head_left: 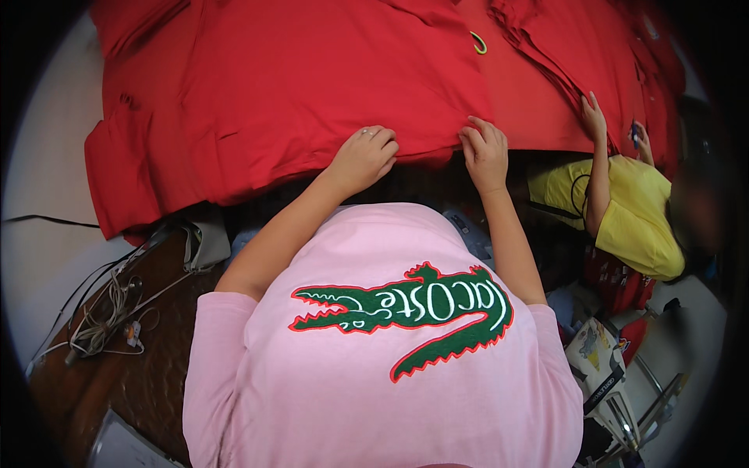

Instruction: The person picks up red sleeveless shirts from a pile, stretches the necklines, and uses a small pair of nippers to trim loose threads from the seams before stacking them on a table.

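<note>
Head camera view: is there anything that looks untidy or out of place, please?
Yes: the tangled heap of pale and dark cables at lower left looks untidy. The small yellow-green hook-shaped object also stands out, its colour contrasting with the smooth red fabric.

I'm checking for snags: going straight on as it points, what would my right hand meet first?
Most likely the red cloth, whose near edge the right hand seems to touch. The yellow-green curved item lies farther on, slightly right of that line; depth is hard to judge.
</note>
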The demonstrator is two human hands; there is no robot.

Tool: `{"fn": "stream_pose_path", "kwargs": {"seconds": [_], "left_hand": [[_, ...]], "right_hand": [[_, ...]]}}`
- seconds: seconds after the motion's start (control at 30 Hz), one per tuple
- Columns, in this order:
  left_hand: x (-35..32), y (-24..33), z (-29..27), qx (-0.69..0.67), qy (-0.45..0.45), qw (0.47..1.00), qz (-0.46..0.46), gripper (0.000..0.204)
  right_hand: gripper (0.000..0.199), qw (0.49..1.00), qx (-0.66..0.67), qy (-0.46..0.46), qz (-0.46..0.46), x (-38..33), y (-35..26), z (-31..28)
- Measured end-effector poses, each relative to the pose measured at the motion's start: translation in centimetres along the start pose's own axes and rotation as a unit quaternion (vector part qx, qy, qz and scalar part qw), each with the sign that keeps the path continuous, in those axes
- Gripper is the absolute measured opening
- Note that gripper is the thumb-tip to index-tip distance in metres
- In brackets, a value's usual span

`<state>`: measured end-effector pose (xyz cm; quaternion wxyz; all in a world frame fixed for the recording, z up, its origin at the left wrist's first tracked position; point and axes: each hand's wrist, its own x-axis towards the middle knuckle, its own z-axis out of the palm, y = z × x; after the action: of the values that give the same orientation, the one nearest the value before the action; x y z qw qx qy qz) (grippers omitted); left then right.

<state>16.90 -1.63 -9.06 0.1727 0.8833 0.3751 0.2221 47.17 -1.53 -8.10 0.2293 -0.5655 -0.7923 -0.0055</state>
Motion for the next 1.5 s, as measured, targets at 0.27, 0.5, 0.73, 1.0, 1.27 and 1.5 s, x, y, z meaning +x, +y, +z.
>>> {"fn": "stream_pose_path", "kwargs": {"seconds": [0.27, 0.5, 0.73, 1.0, 1.27, 1.5], "left_hand": [[3.7, 0.2, -5.9, -0.099, 0.101, 0.969, -0.205, 0.013], [-6.2, -6.1, -21.5, 0.149, 0.455, 0.842, -0.248, 0.023], [-30.5, -10.1, -21.1, 0.278, 0.469, 0.669, -0.504, 0.028], [-23.7, -7.8, -12.8, 0.171, 0.352, 0.819, -0.42, 0.015], [-3.5, -10.0, -5.9, 0.07, 0.011, 0.99, -0.122, 0.064], [5.0, -25.3, -12.7, -0.061, -0.142, 0.903, -0.401, 0.068]], "right_hand": [[0.088, 0.999, 0.021, -0.01, 0.035, 1.6, -5.3, 0.5], [0.098, 0.992, -0.01, 0.05, 0.117, 6.3, -5.5, 3.1], [0.051, 0.988, 0.116, -0.097, -0.032, 6.6, -11.6, 5.6], [0.03, 0.979, 0.144, -0.101, -0.106, 4.3, -12.0, 4.6], [0.04, 0.949, 0.214, -0.162, -0.166, 6.5, -15.0, 2.6], [0.056, 0.951, 0.181, -0.222, -0.114, 7.7, -15.9, 5.5]]}}
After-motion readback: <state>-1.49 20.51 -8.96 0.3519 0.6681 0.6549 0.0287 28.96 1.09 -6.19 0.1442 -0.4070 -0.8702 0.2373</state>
